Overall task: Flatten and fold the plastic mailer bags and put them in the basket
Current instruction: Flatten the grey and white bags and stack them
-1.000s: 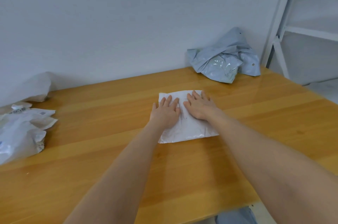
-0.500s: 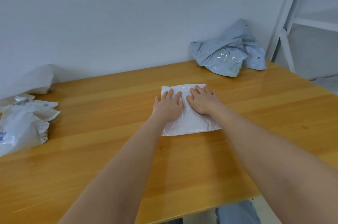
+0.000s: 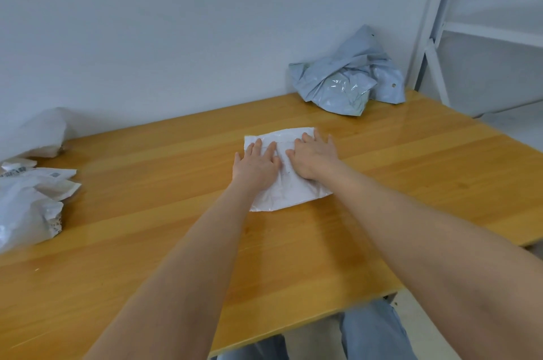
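A folded white mailer bag (image 3: 289,193) lies flat in the middle of the wooden table (image 3: 147,212). My left hand (image 3: 256,166) presses on its left half with straight fingers. My right hand (image 3: 314,156) presses flat on its right half, fingers spread toward the far edge. A crumpled grey-blue mailer bag (image 3: 346,77) sits at the back right of the table against the wall. Crumpled white mailer bags (image 3: 29,203) lie at the left edge. No basket is in view.
Another white bag (image 3: 41,133) rests at the back left against the wall. A white metal shelf frame (image 3: 435,21) stands to the right beyond the table. My legs in jeans (image 3: 373,333) show below the table's near edge.
Both hands have slid slightly farther up the white bag while pressing it flat. The camera has shifted a little, so the bag sits slightly higher in view.
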`<state>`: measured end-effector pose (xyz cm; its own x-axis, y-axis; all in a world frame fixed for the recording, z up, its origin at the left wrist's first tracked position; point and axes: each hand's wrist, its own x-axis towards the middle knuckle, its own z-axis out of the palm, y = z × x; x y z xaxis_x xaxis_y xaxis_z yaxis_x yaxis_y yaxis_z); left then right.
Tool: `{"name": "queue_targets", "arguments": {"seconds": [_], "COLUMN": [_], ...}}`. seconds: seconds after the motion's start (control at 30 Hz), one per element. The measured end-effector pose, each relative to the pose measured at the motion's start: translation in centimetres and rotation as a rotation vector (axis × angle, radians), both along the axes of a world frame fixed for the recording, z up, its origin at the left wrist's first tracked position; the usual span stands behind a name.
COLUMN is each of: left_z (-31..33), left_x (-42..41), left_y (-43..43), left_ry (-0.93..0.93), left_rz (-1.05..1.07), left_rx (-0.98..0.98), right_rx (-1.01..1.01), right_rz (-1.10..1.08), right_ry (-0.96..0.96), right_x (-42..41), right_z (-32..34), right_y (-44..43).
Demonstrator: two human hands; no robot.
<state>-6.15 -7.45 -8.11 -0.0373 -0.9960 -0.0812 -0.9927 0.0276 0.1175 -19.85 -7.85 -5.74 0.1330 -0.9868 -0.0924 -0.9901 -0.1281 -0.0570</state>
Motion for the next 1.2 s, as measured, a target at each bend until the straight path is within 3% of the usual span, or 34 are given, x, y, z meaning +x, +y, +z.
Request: {"name": "queue_targets", "arguments": {"seconds": [0.2, 0.5, 1.2], "left_z": [0.6, 0.6, -0.2], "left_x": [-0.7, -0.3, -0.4], "left_y": [1.9, 4.8, 4.8], "left_ry": [-0.13, 0.03, -0.008], "left_rz": [0.04, -0.07, -0.042], "left_rx": [-0.205, 0.009, 0.004], "right_rx": [0.042, 0.042, 0.085], "right_rz": [0.0, -0.038, -0.049], "right_ry": [-0.111, -0.15, -0.144], "right_x": [-0.5, -0.5, -0.4], "right_z": [-1.6, -1.9, -1.6], "right_y": [2.9, 3.6, 3.5]}}
